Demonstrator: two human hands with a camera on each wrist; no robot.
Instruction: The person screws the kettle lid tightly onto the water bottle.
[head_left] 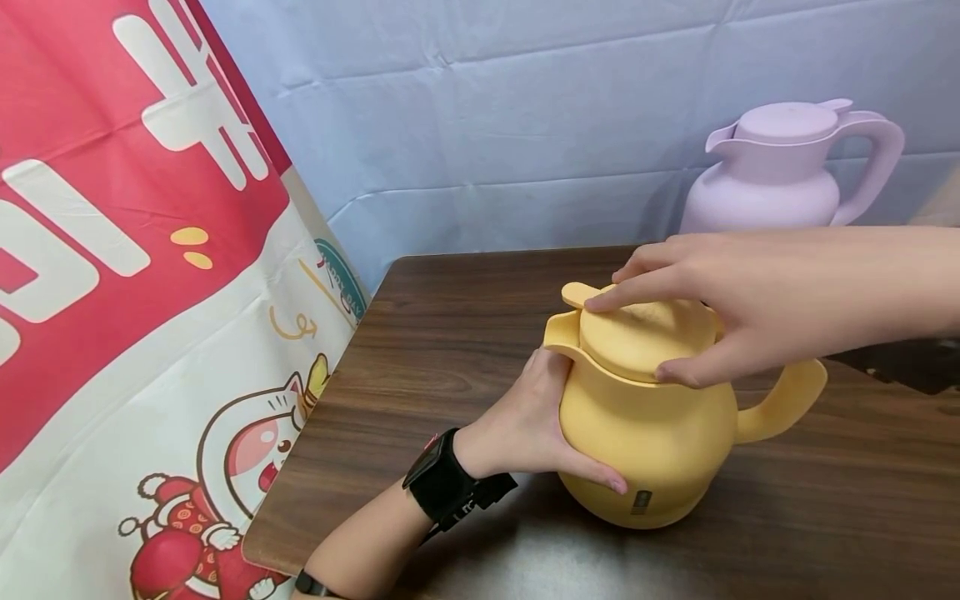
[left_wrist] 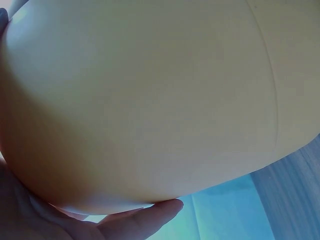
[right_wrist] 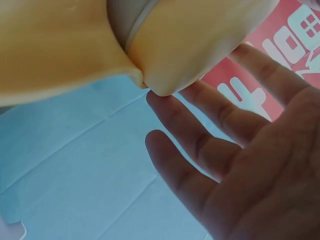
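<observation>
A yellow thermos jug (head_left: 645, 433) with a spout, a side handle and a round lid (head_left: 648, 333) stands upright on the table. My left hand (head_left: 536, 417) grips its rounded body below the spout, thumb across the front. In the left wrist view the jug body (left_wrist: 150, 110) fills most of the picture, with fingers curving along its lower edge. From above, my right hand (head_left: 720, 308) spans the lid, thumb on the near rim and fingers on the far side. The right wrist view has fingertips touching the edge of the lid (right_wrist: 185, 45); a grey gap shows between lid and collar.
A lilac jug (head_left: 761, 187) of similar shape is behind my right forearm. The dark wood table (head_left: 450, 333) ends at a rounded left edge. Pale blue cloth (head_left: 487, 125) hangs behind, and a red and white printed cloth (head_left: 150, 358) hangs on the left.
</observation>
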